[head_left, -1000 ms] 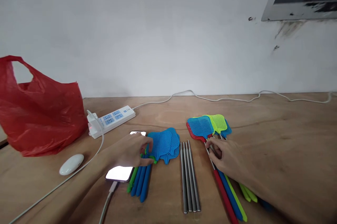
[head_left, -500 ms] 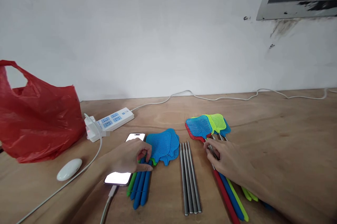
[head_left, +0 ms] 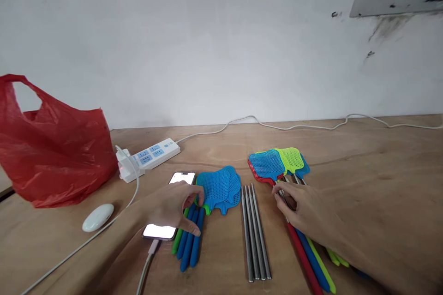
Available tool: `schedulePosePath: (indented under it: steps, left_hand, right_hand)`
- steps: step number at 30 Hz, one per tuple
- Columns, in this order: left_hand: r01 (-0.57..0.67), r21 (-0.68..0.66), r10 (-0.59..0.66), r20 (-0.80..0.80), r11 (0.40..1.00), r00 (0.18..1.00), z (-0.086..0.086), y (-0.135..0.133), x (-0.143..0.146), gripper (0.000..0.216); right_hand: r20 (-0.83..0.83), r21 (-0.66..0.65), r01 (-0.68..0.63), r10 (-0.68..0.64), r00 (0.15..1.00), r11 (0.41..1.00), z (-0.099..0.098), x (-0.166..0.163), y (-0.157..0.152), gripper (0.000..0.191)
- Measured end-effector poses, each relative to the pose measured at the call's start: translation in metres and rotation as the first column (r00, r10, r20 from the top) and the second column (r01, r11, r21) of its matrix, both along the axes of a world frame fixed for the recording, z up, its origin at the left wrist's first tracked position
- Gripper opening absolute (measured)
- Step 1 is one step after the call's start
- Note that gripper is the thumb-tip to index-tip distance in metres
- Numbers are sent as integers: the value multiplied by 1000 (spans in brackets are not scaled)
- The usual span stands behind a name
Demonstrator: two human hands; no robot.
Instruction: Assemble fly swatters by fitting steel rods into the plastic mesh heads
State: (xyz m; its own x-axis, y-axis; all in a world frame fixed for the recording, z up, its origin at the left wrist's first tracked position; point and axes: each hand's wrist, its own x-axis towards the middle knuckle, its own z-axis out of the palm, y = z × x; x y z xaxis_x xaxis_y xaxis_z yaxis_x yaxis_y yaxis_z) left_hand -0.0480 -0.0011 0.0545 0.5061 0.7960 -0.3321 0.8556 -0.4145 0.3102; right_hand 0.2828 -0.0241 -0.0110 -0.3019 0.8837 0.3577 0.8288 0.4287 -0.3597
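My left hand hovers over a bunch of blue and green handle grips, thumb and index finger apart with nothing visible between them. Just beyond lie blue mesh fly swatter heads, overlapping, with a bit of green underneath. My right hand rests on the thin shafts of several fly swatters, its thumb and index finger spread and the index tip touching a shaft. Their heads, blue, yellow-green and red, overlap beyond it. Between my hands lie several metal rods, side by side.
A lit phone lies partly beneath my left hand, with a cable plugged in. Behind it are a white power strip and a red plastic bag. A white oval device sits at left. A thin cord runs along the wall.
The view has shifted slightly, moving everything a little to the right in the picture. My left thumb and index finger have spread wider over the grips. My right hand keeps its pose.
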Motion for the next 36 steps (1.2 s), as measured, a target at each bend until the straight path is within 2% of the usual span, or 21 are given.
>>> schedulePosePath:
  steps: [9, 13, 16, 19, 21, 25, 31, 36]
  left_hand:
    - [-20, -33, 22, 78, 999, 997, -5, 0, 1, 53]
    - [31, -90, -7, 251, 995, 968, -7, -1, 2, 52]
    - [70, -125, -11, 422, 990, 906, -9, -5, 7, 49]
    - [52, -92, 6, 538, 994, 843, -12, -9, 14, 42]
    - [36, -62, 9, 599, 997, 800, -15, -10, 18, 37]
    - [32, -32, -2, 675, 999, 738, -20, -10, 22, 31]
    - [-10, 47, -26, 705, 999, 709, -26, -12, 22, 21]
    - [-59, -31, 62, 738, 998, 672, -34, -16, 28, 36]
  right_hand:
    - [0, 40, -43, 43, 999, 998, 0, 3, 3, 13]
    - [-28, 54, -80, 82, 996, 995, 6, 2, -1, 12]
    - [-42, 19, -217, 218, 975, 976, 14, -2, -9, 13]
    - [-16, -33, -377, 376, 926, 926, 20, -7, -17, 15]
    - [-1, -65, -423, 424, 906, 904, 22, -9, -20, 15]
    - [24, -145, -441, 448, 893, 886, 22, -13, -23, 15]
    - [46, -173, -432, 446, 894, 885, 22, -15, -23, 11]
    - [60, -131, -382, 392, 918, 915, 14, -14, -22, 6]
